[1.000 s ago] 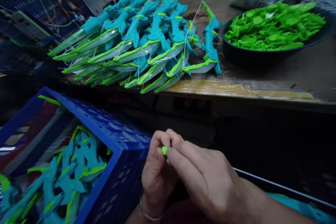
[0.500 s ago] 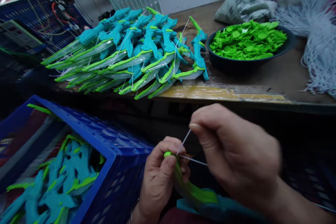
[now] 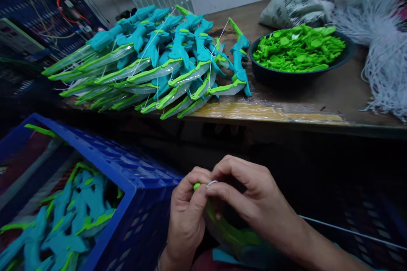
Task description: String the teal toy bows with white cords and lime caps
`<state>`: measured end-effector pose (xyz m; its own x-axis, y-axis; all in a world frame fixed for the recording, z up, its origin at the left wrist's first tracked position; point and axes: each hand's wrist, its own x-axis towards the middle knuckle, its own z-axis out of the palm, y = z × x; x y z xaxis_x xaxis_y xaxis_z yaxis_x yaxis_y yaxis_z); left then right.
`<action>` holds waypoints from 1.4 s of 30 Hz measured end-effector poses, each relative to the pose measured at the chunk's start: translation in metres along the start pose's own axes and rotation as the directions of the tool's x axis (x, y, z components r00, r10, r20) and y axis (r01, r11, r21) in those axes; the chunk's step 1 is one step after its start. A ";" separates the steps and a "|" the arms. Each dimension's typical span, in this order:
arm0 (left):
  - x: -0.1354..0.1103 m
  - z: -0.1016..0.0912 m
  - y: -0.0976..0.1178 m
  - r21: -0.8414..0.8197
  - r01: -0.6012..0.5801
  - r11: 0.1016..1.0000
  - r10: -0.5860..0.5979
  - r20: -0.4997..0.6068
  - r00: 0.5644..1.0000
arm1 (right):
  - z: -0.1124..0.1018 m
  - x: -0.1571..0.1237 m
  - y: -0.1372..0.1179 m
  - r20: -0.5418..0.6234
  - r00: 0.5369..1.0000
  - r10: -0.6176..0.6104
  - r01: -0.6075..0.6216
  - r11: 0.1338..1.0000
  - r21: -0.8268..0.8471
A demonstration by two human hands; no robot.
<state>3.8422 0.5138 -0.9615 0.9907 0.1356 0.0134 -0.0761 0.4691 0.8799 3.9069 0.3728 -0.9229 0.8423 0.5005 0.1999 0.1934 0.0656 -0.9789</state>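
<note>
My left hand [image 3: 187, 216] grips the green tip of a toy bow [image 3: 229, 235] that lies across my lap, its teal body running off to the lower right. My right hand [image 3: 251, 197] pinches a loop of white string [image 3: 210, 183] against that green tip, fingers closed. The string [image 3: 349, 230] trails away to the right. Both hands meet below the table edge.
A pile of finished teal and green toy bows [image 3: 159, 63] lies on the wooden table [image 3: 286, 112]. A dark bowl [image 3: 299, 77] of green plastic parts stands to its right, beside a bundle of white strings [image 3: 384, 67]. A blue crate [image 3: 104, 156] with unstrung bows sits at my left.
My right hand, which had pulled the string up and away from the bow tip, has come back down onto the tip. The left hand keeps its hold.
</note>
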 end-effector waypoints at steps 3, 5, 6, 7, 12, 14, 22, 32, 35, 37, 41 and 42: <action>0.003 -0.004 0.000 -0.009 0.003 1.000 -0.002 0.070 0.998 | 0.002 0.002 0.002 0.093 0.963 0.253 -0.269 0.906 0.328; 0.005 -0.006 -0.001 -0.008 0.001 1.000 0.000 0.096 0.995 | 0.003 0.002 0.005 0.143 0.938 0.316 -0.347 0.840 0.417; 0.006 -0.006 -0.001 -0.017 0.006 1.000 -0.004 0.105 0.994 | 0.004 0.002 0.007 0.152 0.933 0.327 -0.360 0.822 0.441; 0.006 -0.006 -0.002 -0.031 0.014 0.999 -0.011 0.109 0.994 | 0.004 0.002 0.009 0.150 0.932 0.329 -0.361 0.816 0.452; 0.004 -0.001 -0.006 -0.016 0.056 0.998 -0.056 0.003 0.998 | 0.005 -0.001 0.016 0.052 0.984 0.169 -0.177 0.927 0.330; 0.002 0.000 -0.007 0.031 0.077 0.997 -0.075 -0.053 0.996 | 0.005 -0.004 0.017 0.023 0.998 0.052 -0.055 0.986 0.156; 0.002 0.001 -0.009 0.076 0.163 0.984 -0.155 -0.102 0.983 | 0.002 -0.011 0.014 0.065 0.960 -0.271 0.276 0.890 -0.363; 0.004 -0.005 -0.010 0.080 0.176 0.981 -0.164 -0.135 0.977 | 0.001 -0.006 0.012 0.161 0.916 -0.367 0.400 0.802 -0.444; 0.007 -0.004 -0.008 0.044 0.194 0.980 -0.188 -0.114 0.976 | 0.000 -0.005 0.012 0.156 0.912 -0.379 0.407 0.792 -0.456; 0.009 -0.004 -0.008 0.006 0.216 0.976 -0.215 -0.059 0.975 | -0.001 -0.005 0.012 0.139 0.919 -0.369 0.391 0.809 -0.439; 0.010 -0.004 -0.010 0.022 0.167 0.986 -0.167 -0.020 0.986 | 0.001 -0.007 0.012 0.074 0.945 -0.320 0.322 0.862 -0.391; 0.010 -0.004 -0.010 0.031 0.156 0.987 -0.155 -0.018 0.988 | 0.003 -0.008 0.013 0.035 0.961 -0.274 0.267 0.888 -0.375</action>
<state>3.8523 0.5134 -0.9721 0.9883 0.0765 -0.1317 0.0826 0.4572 0.8855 3.9010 0.3716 -0.9371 0.7392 0.4930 0.4589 0.5849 -0.1320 -0.8003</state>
